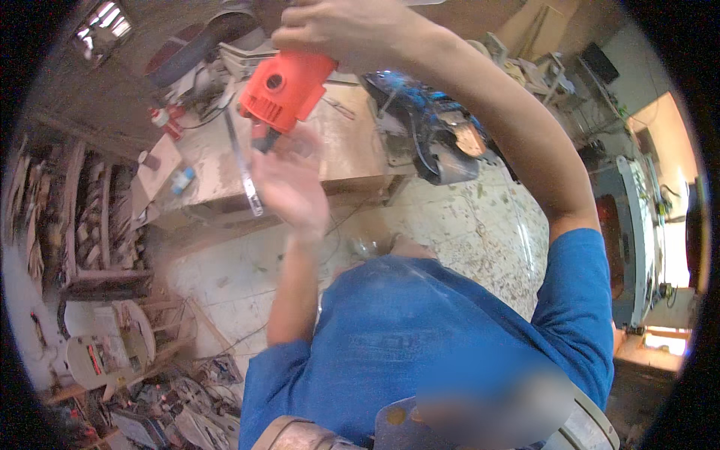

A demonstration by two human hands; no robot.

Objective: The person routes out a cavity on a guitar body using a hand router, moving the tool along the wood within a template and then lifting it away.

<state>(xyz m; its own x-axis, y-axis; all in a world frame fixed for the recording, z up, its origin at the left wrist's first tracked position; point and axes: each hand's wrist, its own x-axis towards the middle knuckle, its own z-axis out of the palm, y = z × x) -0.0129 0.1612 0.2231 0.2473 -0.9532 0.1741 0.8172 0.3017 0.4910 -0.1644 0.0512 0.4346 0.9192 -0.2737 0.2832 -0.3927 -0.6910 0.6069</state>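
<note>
My right hand (330, 31) is at the upper middle with its fingers curled over the top of a red power tool (289, 86). The tool is held tilted above the wooden workbench (349, 146). Its red housing has a round dark hole, vent slots and a dark lower end; its upper part is hidden by my hand. My left hand (289, 184) is just below that dark end, blurred by motion, its fingers seemingly stretched apart. I cannot tell whether it touches the tool. Beside it a shiny narrow metal strip (246, 176) overhangs the bench's front edge.
A plier-like hand tool (339, 109), a red-and-white bottle (166, 121) and a small blue-and-white object (182, 180) lie on the bench. Right of it stands a dark machine with a belt (439, 161). Shelves of wood offcuts (109, 210) line the left. Shavings litter the tiled floor (487, 225).
</note>
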